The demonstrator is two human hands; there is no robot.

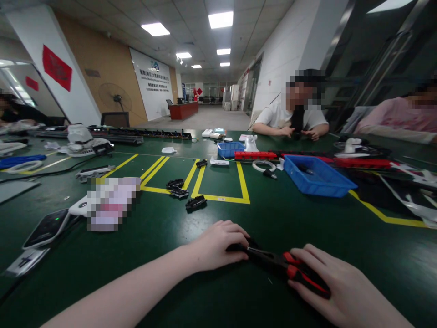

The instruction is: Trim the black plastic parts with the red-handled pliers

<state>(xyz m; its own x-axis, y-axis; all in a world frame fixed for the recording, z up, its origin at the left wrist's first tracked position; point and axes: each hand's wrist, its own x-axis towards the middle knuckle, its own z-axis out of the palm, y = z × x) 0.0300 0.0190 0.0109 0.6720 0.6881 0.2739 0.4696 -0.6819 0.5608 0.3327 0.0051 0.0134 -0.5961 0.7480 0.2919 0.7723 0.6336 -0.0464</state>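
Note:
My right hand (327, 278) is closed round the red and black handles of a pair of long-nose pliers (273, 258). The jaws point left, and their tip meets a small black part (237, 247) pinched in my left hand (221, 243). My fingers cover most of that part, so its kind does not show. Both hands are low over the green table (164, 264), near its front edge. Beyond my left hand lie several small black plastic pieces, one of them a ribbed black piece (196, 203).
A blue bin (317, 177) stands right of centre, and a smaller blue basket (230, 149) farther back. A phone (46, 228) and a blurred-out pale item (114, 202) lie left. Yellow tape (221, 199) marks the table. A person (290, 123) sits opposite; others sit at both sides.

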